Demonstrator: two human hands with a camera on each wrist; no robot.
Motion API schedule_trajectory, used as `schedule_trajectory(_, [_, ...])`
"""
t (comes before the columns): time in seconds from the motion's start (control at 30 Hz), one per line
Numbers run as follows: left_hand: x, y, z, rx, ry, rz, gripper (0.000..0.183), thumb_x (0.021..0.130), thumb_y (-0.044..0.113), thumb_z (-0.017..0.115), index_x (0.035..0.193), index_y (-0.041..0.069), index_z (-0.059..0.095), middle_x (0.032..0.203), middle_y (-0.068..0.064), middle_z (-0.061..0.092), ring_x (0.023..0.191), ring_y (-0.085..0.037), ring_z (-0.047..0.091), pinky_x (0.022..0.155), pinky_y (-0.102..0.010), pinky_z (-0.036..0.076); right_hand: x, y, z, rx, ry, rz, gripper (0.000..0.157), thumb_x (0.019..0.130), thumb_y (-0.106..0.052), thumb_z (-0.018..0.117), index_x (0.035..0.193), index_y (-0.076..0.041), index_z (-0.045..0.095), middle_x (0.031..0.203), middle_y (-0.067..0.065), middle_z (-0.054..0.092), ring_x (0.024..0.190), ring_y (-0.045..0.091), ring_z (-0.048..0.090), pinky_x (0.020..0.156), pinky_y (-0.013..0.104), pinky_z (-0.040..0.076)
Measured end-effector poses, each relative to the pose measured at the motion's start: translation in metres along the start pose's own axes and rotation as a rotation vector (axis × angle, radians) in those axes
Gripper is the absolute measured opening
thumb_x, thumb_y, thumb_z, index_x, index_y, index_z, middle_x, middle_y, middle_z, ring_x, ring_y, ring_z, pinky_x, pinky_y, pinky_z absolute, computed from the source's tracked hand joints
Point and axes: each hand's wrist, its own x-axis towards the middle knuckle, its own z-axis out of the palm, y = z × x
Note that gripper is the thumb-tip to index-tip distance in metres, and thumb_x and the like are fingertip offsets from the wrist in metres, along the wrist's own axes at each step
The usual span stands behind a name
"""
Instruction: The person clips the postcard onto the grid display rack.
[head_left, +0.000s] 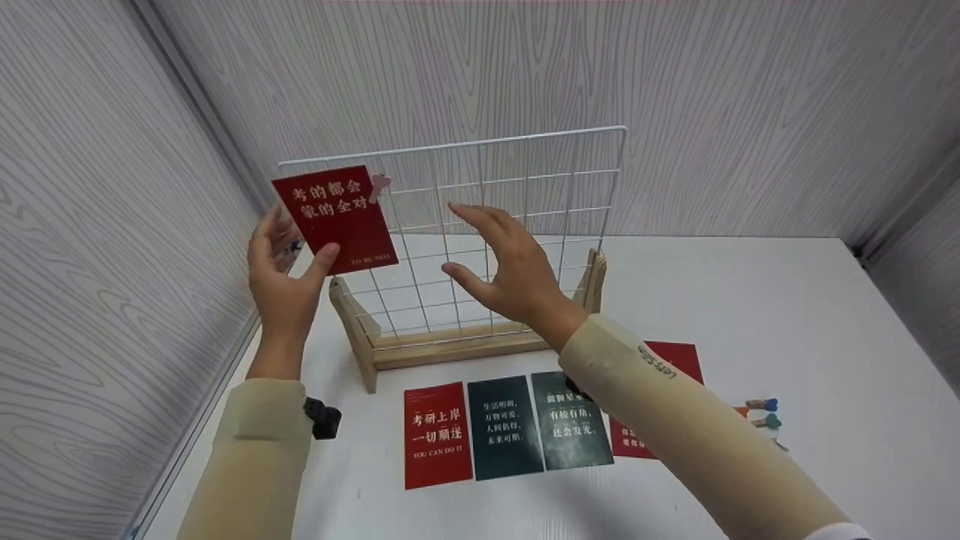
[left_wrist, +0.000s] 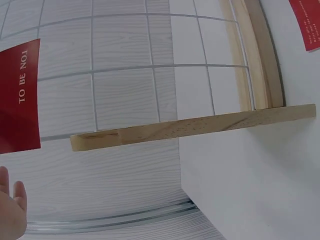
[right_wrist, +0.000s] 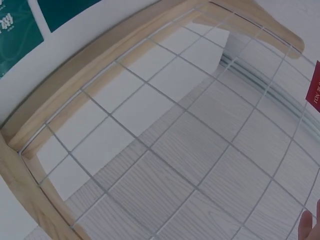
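A red card [head_left: 337, 221] with pale lettering hangs tilted at the upper left of a white wire grid [head_left: 502, 184]. A pink heart-topped clip [head_left: 379, 185] sits on its right edge. My left hand [head_left: 289, 281] is beside the card's lower left; in the head view the thumb overlaps its front. The left wrist view shows those fingers [left_wrist: 19, 195] loosely bent just off the card's edge. In front of the grid's middle, my right hand [head_left: 514, 270] holds nothing, its thumb and fingers spread apart.
A wooden base [head_left: 457, 350] supports the grid. On the table before it lie a red card [head_left: 438, 435], two dark green cards [head_left: 505, 427] and another red card [head_left: 679, 358] partly under my right sleeve. Several small coloured clips [head_left: 763, 405] are at the right.
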Motion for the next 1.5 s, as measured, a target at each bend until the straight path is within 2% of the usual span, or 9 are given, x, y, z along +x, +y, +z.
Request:
schedule_trajectory(0.17, [-0.019,-0.012,0.002,0.075,-0.025,0.050,0.079,0.079,0.017,0.078,0.144,0.005,0.034,0.138,-0.009,0.043,0.128,-0.018,0.038,0.101,-0.035,0.033,-0.018,0.005,0.000,-0.025,-0.032,-0.055,0.066,0.089,-0.042,0.065,0.143,-0.012,0.040,0.136,0.009,0.047,0.127,0.020,0.042,0.104,0.039,0.035])
schedule_trajectory(0.27, [-0.030,-0.017,0.003,0.107,-0.031,0.071,0.081,0.078,0.019,0.078,0.144,0.004,0.034,0.141,-0.010,0.040,0.130,-0.021,0.034,0.102,-0.039,0.031,-0.029,0.008,0.000,-0.039,-0.063,-0.056,0.069,0.088,-0.043,0.066,0.144,-0.014,0.038,0.139,0.010,0.044,0.130,0.021,0.040,0.104,0.044,0.034])
schedule_trajectory(0.4, [-0.043,-0.025,0.004,0.128,-0.030,0.093,0.082,0.077,0.018,0.079,0.143,0.003,0.033,0.141,-0.012,0.037,0.129,-0.024,0.033,0.102,-0.043,0.031,-0.045,0.012,-0.002,-0.033,-0.101,-0.018,0.072,0.087,-0.044,0.066,0.146,-0.017,0.036,0.142,0.009,0.042,0.131,0.022,0.037,0.104,0.048,0.032])
schedule_trajectory(0.67, [-0.073,-0.040,0.006,0.138,-0.056,0.134,0.080,0.075,0.013,0.080,0.141,0.003,0.036,0.141,-0.014,0.036,0.129,-0.026,0.034,0.100,-0.050,0.032,-0.076,0.020,-0.002,-0.031,-0.137,0.067,0.074,0.085,-0.045,0.068,0.147,-0.022,0.034,0.144,0.005,0.040,0.131,0.021,0.037,0.103,0.048,0.033])
schedule_trajectory(0.83, [-0.093,-0.047,0.006,0.145,-0.087,0.109,0.079,0.075,0.012,0.081,0.141,0.004,0.038,0.140,-0.013,0.037,0.128,-0.027,0.035,0.099,-0.052,0.033,-0.095,0.028,-0.003,-0.012,-0.150,0.087,0.078,0.082,-0.041,0.073,0.147,-0.021,0.035,0.143,0.006,0.042,0.130,0.021,0.037,0.102,0.049,0.034])
schedule_trajectory(1.07, [-0.121,-0.056,0.010,0.171,-0.169,0.081,0.080,0.073,0.013,0.083,0.139,0.001,0.040,0.138,-0.014,0.038,0.130,-0.027,0.034,0.099,-0.057,0.034,-0.129,0.041,-0.012,0.007,-0.224,0.203,0.080,0.079,-0.041,0.075,0.148,-0.029,0.034,0.144,0.001,0.040,0.131,0.020,0.036,0.100,0.054,0.036])
schedule_trajectory(1.27, [-0.143,-0.062,0.017,0.171,-0.242,0.069,0.080,0.071,0.014,0.085,0.136,0.000,0.042,0.136,-0.016,0.041,0.130,-0.028,0.036,0.102,-0.054,0.034,-0.157,0.055,-0.021,-0.023,-0.262,0.266,0.079,0.080,-0.045,0.074,0.147,-0.029,0.036,0.143,0.005,0.042,0.130,0.025,0.038,0.099,0.057,0.036])
schedule_trajectory(1.37, [-0.153,-0.064,0.022,0.155,-0.291,0.028,0.078,0.071,0.013,0.085,0.136,0.002,0.044,0.135,-0.015,0.043,0.130,-0.028,0.036,0.104,-0.053,0.033,-0.168,0.060,-0.027,-0.023,-0.280,0.298,0.081,0.078,-0.043,0.076,0.147,-0.028,0.036,0.145,0.005,0.040,0.131,0.027,0.038,0.099,0.058,0.036])
schedule_trajectory(1.5, [-0.166,-0.069,0.027,0.152,-0.359,-0.062,0.078,0.071,0.014,0.085,0.137,0.006,0.044,0.136,-0.011,0.044,0.130,-0.027,0.036,0.102,-0.054,0.034,-0.180,0.066,-0.033,-0.022,-0.299,0.334,0.084,0.077,-0.039,0.079,0.147,-0.030,0.036,0.148,0.002,0.037,0.130,0.029,0.039,0.099,0.058,0.036])
